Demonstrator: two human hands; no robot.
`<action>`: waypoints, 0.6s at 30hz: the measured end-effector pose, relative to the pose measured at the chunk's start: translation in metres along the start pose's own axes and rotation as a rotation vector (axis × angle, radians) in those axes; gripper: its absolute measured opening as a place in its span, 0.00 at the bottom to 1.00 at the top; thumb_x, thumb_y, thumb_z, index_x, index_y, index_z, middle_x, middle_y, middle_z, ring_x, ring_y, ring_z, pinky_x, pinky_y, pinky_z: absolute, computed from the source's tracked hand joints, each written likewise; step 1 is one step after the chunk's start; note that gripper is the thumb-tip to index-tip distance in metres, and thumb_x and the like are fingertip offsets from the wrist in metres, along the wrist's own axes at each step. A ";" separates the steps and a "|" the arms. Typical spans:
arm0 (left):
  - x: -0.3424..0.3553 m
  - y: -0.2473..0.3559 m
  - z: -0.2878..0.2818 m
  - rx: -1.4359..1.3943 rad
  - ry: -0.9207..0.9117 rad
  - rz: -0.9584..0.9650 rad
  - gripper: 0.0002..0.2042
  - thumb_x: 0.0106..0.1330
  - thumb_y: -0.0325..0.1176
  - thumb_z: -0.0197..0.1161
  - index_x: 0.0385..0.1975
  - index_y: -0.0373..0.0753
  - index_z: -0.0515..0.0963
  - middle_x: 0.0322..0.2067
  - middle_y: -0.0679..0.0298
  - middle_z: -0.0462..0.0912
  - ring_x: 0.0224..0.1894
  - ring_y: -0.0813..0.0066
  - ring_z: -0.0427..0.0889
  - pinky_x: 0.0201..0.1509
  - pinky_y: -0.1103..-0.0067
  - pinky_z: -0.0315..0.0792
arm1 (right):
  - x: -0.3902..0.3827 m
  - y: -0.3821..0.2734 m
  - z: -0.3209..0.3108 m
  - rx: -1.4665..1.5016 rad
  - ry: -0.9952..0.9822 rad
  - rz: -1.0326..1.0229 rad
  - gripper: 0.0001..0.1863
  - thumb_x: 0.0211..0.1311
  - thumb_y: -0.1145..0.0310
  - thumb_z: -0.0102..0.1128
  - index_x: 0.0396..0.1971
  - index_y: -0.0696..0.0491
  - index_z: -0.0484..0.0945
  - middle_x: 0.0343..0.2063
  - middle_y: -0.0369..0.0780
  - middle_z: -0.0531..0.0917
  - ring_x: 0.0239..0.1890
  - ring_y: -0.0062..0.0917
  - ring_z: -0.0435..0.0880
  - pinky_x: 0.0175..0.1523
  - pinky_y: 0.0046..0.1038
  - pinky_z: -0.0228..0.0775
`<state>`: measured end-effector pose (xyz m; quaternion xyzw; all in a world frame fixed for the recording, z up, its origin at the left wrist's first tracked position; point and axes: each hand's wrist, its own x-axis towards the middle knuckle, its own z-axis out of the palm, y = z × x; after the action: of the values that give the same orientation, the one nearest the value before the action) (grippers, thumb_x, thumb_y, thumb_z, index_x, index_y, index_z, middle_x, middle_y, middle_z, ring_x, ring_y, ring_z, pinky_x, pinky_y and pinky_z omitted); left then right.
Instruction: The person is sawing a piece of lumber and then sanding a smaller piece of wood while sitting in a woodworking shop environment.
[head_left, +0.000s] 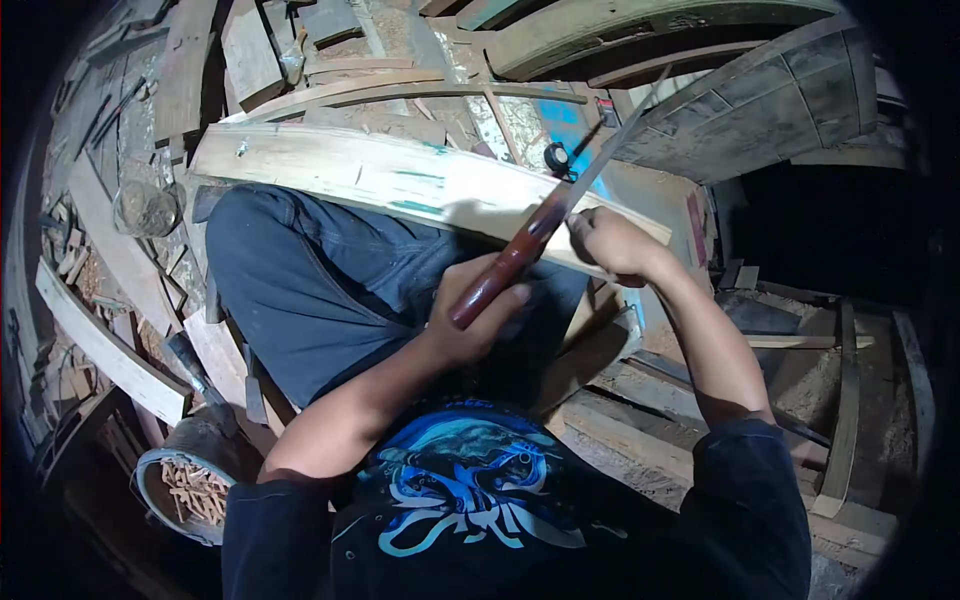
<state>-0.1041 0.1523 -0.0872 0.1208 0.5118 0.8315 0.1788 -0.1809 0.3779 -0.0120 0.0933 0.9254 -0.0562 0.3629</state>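
Note:
My left hand (478, 305) is wrapped round the glossy reddish-brown wooden handle of a long-bladed knife (512, 260). Its narrow grey blade slants up and away to the right. Close to where blade meets handle, my right hand (612, 243) is closed with curled fingers above the right end of a pale plank (320, 165). Whatever those fingers grip is hidden. The plank lies across in front of my bent leg, with green marks and a small hole near its left end.
A bucket of small wooden pegs (197, 490) stands at lower left, beside a dark-handled tool (190, 365). A small round black device (556, 157) sits beyond the plank. Curved boards (640, 35) lean at the back right, near a large grey panel (755, 110). Offcuts litter the left floor.

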 end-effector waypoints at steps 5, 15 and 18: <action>-0.075 -0.003 -0.021 0.082 -0.020 0.119 0.09 0.61 0.32 0.60 0.35 0.32 0.76 0.20 0.64 0.73 0.23 0.75 0.72 0.30 0.77 0.67 | 0.001 0.010 -0.004 -0.027 0.006 -0.056 0.26 0.72 0.54 0.40 0.24 0.60 0.74 0.18 0.45 0.77 0.23 0.35 0.76 0.35 0.38 0.67; -0.029 -0.006 -0.003 0.075 -0.009 0.057 0.11 0.61 0.31 0.60 0.37 0.30 0.75 0.19 0.63 0.74 0.21 0.78 0.71 0.27 0.77 0.66 | -0.009 -0.003 0.000 -0.054 0.047 0.020 0.25 0.71 0.54 0.41 0.29 0.62 0.77 0.28 0.54 0.81 0.33 0.44 0.81 0.44 0.40 0.69; -0.064 -0.004 -0.014 -0.096 0.034 -0.053 0.10 0.62 0.32 0.59 0.36 0.31 0.75 0.18 0.64 0.74 0.20 0.78 0.71 0.26 0.78 0.67 | -0.003 0.012 0.006 -0.071 0.081 -0.014 0.25 0.71 0.55 0.41 0.31 0.63 0.77 0.30 0.57 0.81 0.36 0.49 0.80 0.46 0.42 0.68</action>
<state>-0.0503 0.1156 -0.0979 0.0842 0.4772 0.8521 0.1979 -0.1722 0.3880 -0.0150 0.0761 0.9415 -0.0222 0.3276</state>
